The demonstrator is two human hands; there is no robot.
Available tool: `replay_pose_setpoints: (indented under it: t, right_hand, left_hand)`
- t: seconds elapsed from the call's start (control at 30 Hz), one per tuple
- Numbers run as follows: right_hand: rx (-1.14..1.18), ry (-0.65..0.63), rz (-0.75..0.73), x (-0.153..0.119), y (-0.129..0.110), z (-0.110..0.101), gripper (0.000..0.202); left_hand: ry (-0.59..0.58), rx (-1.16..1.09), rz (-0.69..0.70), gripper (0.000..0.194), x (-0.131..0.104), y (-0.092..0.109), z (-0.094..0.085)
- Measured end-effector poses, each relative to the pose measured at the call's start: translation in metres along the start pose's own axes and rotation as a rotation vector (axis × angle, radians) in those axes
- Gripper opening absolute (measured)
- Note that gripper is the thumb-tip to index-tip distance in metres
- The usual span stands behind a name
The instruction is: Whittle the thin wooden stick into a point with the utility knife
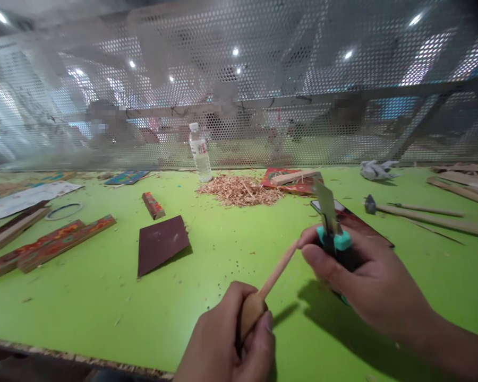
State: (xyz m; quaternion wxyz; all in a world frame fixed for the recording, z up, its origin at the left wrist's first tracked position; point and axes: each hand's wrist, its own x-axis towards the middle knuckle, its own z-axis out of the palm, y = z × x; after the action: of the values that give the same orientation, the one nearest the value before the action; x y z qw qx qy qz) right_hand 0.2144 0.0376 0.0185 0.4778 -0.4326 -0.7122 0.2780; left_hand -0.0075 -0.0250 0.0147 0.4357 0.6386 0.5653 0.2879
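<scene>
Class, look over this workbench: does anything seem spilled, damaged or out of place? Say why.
Loose wood shavings lie heaped by the bottle and strewn thinly across the green table, which looks untidy. The brown sheet seems not quite flat: shadow shows beneath its lower right edge.

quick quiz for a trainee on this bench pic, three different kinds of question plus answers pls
1. Which hand holds the utility knife?
2. True or false: the plastic bottle has its white cap on.
3. Fill the gap: the left hand grips the spoon-shaped wooden piece by its ____ end (rounded or thin).

Key:
1. The right hand.
2. True.
3. Rounded.
</scene>
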Motion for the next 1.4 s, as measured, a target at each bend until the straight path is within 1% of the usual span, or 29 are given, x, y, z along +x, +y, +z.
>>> replay_pose_setpoints:
  t: [0.03, 0.07, 0.17, 0.23, 0.33, 0.43, 0.5, 0.63, 0.83, 1.0, 1.23, 1.4]
  right_hand:
    - [-0.066, -0.01, -0.061, 0.0, 0.0, -0.002, 0.034]
    - [-0.124, -0.05, -0.127, 0.0, -0.001, -0.004, 0.038]
    - [-0.231, -0.256, -0.329, 0.0, -0.005, -0.007, 0.052]
    - [-0.3, -0.361, -0.416, -0.002, -0.008, -0.006, 0.054]
    - [-0.433, -0.468, -0.429, -0.005, -0.009, -0.002, 0.056]
    - [-0.489, -0.552, -0.407, -0.007, -0.007, 0.001, 0.062]
    - [-0.495, -0.575, -0.407, -0.009, -0.007, 0.002, 0.065]
    - [-0.509, -0.555, -0.439, -0.011, -0.009, 0.002, 0.068]
    - [-0.563, -0.496, -0.484, -0.012, -0.009, 0.005, 0.061]
    - [-0.606, -0.407, -0.551, -0.014, -0.008, 0.006, 0.059]
    - [-0.614, -0.351, -0.581, -0.018, -0.009, 0.007, 0.053]
    - [-0.638, -0.293, -0.595, -0.018, -0.01, 0.011, 0.051]
  left_hand:
    - [-0.012, -0.019, -0.01, 0.022, 0.0, -0.001, -0.001]
    - [-0.023, -0.038, -0.018, 0.023, 0.001, -0.002, -0.002]
    - [-0.05, -0.12, -0.03, 0.028, 0.002, -0.007, -0.004]
    - [-0.066, -0.188, -0.028, 0.037, 0.002, -0.01, -0.005]
    - [-0.072, -0.257, -0.05, 0.048, 0.002, -0.009, -0.007]
    - [-0.068, -0.3, -0.085, 0.045, 0.001, -0.004, -0.008]
    - [-0.076, -0.331, -0.078, 0.045, 0.0, -0.002, -0.007]
    - [-0.09, -0.333, -0.039, 0.046, 0.001, -0.005, -0.006]
    - [-0.044, -0.235, 0.014, 0.041, 0.001, -0.011, -0.006]
    - [0.005, -0.148, -0.014, 0.042, 0.0, -0.01, -0.003]
    - [0.036, -0.113, -0.049, 0.039, -0.003, -0.007, -0.001]
    - [0.072, -0.112, -0.011, 0.032, -0.003, -0.012, 0.003]
